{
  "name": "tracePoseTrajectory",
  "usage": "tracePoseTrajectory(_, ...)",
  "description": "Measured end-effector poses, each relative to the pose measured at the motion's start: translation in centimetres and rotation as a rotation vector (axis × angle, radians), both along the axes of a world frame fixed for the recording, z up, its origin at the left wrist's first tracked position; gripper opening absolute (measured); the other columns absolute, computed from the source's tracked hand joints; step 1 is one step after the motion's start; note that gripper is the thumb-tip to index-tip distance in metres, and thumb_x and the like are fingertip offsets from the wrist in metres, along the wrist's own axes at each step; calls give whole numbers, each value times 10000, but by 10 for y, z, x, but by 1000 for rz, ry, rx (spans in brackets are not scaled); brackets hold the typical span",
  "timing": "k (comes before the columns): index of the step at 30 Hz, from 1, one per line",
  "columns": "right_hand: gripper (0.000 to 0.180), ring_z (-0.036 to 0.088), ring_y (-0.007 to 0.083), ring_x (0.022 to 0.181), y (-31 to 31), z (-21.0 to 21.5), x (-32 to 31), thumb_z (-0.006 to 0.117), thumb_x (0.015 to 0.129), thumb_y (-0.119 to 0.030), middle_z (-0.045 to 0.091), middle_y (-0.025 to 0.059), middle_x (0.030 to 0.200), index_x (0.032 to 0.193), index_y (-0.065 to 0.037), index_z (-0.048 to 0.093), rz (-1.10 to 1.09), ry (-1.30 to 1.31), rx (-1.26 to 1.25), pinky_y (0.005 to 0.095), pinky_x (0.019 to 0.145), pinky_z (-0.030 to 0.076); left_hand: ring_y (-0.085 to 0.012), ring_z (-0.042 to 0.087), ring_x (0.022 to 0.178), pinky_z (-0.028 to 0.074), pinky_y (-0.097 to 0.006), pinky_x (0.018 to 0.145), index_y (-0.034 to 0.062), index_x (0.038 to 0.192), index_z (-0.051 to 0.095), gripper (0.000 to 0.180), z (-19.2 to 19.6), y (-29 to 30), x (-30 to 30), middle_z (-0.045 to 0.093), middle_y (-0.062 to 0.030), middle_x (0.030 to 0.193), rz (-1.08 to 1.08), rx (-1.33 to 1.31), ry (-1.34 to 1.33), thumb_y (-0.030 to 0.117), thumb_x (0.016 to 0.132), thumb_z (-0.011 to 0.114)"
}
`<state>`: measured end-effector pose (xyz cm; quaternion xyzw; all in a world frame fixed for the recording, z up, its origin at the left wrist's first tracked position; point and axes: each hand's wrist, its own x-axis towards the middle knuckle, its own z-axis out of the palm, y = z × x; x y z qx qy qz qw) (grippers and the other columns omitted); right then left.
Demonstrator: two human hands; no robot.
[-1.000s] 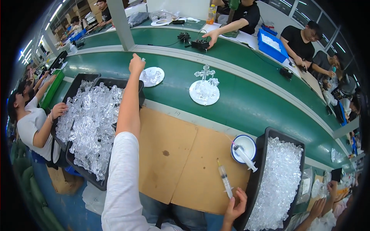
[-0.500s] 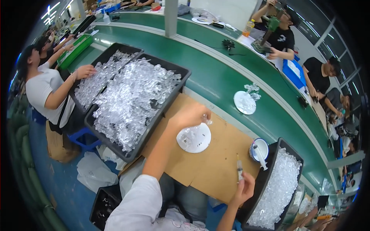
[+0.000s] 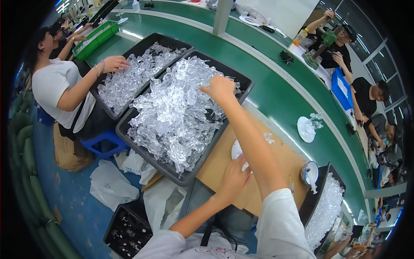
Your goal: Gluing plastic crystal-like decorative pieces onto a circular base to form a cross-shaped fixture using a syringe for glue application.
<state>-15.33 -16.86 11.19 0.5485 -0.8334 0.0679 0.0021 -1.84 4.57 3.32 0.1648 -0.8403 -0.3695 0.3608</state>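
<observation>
My right hand reaches over the near black bin, at the far right part of its heap of clear plastic pieces. Its thumb points left; the other fingers bend down out of sight, so I cannot tell whether they grip anything. On the cardboard my left hand is open, fingers stretched at a white round disc, with a bit of clear plastic by the fingertips. My right forearm hides much of the disc. A syringe shows only partly beside that forearm.
Another syringe leans on a small bowl at right, beside a black bin of clear pieces. A loose clear piece lies on the cardboard. A second disc with pieces is on the green belt. A co-worker's hand touches the left bin.
My right hand has left the syringe and crossed over to the heaped bin. The left hand has dropped back to the disc's near side, no longer lifting a clear piece. The view has shifted left.
</observation>
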Motion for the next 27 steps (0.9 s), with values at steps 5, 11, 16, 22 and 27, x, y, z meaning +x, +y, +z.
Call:
tracePoseTrajectory(5, 527, 657, 326, 815, 18, 1, -14, 750, 664, -490, 664, 162, 852, 927, -49, 632, -46, -24, -88, 418, 698, 519, -396, 433, 1199, 378, -445, 977, 35, 1230, 516, 483, -7, -4, 36, 453, -214, 1279, 1, 82, -35, 50, 761, 630)
tracePoseTrajectory(11, 268, 642, 180, 856, 143, 63, -31, 633, 845, -193, 665, 126, 979, 1045, -19, 586, 140, -885, -653, 293, 746, 505, -400, 462, 1157, 369, -442, 970, 0, 1249, 481, 483, 6, -28, 38, 472, -226, 1256, 70, 154, -16, 57, 790, 620)
tracePoseTrajectory(16, 270, 631, 183, 928, 301, 35, -55, 576, 892, -138, 647, 137, 1041, 1080, 54, 592, -333, -874, -828, 309, 839, 502, -406, 445, 1178, 349, -432, 995, -21, 1282, 430, 516, -7, -52, 6, 453, -239, 1288, 85, 232, 68, 113, 821, 619)
tracePoseTrajectory(22, 282, 627, 133, 830, 298, -57, -56, 681, 832, -147, 658, 88, 961, 1032, 41, 620, -385, -944, -634, 267, 757, 522, -396, 445, 1204, 352, -414, 992, 24, 1261, 470, 458, -34, -64, -35, 511, -226, 1247, -84, 251, 33, 154, 841, 597)
tracePoseTrajectory(27, 288, 622, 120, 799, 281, -73, -67, 671, 843, -179, 666, 82, 923, 1011, 50, 624, -380, -1005, -618, 251, 760, 506, -382, 465, 1179, 369, -422, 962, 41, 1234, 502, 390, -35, -61, -38, 543, -199, 1204, -76, 227, 79, 107, 853, 559)
